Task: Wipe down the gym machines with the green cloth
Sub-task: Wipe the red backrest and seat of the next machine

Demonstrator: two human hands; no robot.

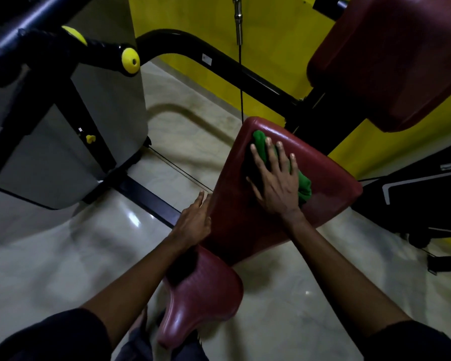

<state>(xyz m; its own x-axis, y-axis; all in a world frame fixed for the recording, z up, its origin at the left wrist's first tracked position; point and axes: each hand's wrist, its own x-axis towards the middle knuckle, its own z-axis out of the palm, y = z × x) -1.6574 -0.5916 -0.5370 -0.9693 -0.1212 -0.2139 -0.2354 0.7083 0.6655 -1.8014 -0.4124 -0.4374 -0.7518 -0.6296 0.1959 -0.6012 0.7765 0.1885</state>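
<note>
**Sloped pad being wiped, slips to be watched for**

The grey weight housing [50, 152] is seen at the left and a large upper red pad [391, 61] at the top right. Between them a sloped red pad [331, 183] is being wiped, with a smaller red seat [206, 295] below it. The pad's left edge is steadied by the left hand [195, 222], fingers straight and nothing grasped. The green cloth [261, 144] is pressed flat onto the pad's upper left part by the right hand [276, 183], fingers spread, not curled around it. Since the cloth is only pinned, it could be left behind or bunched on the glossy slope. The thin cable [241, 82] just beyond the pad's top corner could be snagged by an overlong stroke
</note>
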